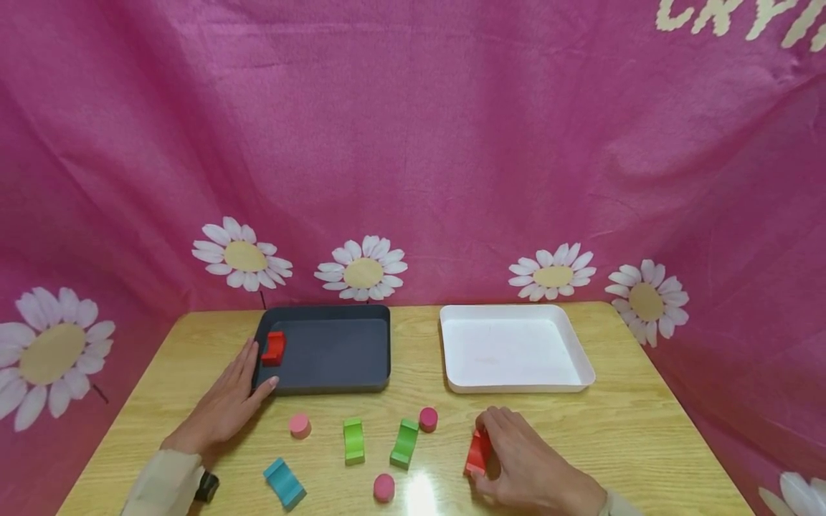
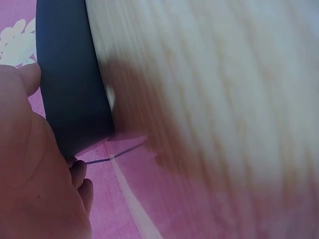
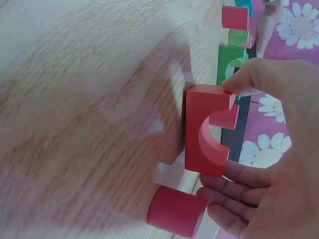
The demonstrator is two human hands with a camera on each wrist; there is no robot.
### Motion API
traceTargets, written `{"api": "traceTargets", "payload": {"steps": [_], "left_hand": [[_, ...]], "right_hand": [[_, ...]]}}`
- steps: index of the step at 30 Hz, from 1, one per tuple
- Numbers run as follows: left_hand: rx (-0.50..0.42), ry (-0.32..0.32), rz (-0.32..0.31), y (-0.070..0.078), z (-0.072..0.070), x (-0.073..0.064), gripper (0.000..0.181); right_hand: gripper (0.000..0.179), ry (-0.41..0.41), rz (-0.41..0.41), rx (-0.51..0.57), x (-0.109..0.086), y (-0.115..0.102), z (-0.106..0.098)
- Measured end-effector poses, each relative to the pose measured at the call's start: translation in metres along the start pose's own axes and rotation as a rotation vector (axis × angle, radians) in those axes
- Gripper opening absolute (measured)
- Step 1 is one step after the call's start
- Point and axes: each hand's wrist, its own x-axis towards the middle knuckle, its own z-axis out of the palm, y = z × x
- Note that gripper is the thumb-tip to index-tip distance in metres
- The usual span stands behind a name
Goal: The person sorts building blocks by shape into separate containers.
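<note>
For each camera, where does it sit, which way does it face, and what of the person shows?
Head: worn on the head, facing forward and down at the table; left hand, right hand and sleeves show.
Left wrist: on that wrist, facing the dark tray's outer side; the left hand shows.
Right wrist: on that wrist, facing the red block the right hand pinches; the left hand shows farther off.
Shared: head and right wrist both show that block.
</note>
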Motion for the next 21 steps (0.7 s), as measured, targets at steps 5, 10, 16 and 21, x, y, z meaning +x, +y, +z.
{"api": "traceTargets", "payload": {"steps": [5,10,16,21], "left_hand": [[0.015,0.005,-0.002,0.000,0.000,0.001,0.101],[0.020,0.013,0.001,-0.002,0.001,-0.001,0.101],[0.015,0.013,-0.001,-0.001,0.001,-0.002,0.100],[0.004,0.019,0.013,-0.001,0.003,-0.001,0.098]], "right_hand": [[0.047,0.002,0.002,-0.012,-0.001,-0.001,-0.002],[0.050,-0.050,0.046,0.036,0.000,-0.002,-0.003],[0.051,-0.048,0.058,0.050,-0.001,-0.002,-0.007],[0.053,-0.058,0.072,0.035,-0.002,-0.002,-0.012]]}}
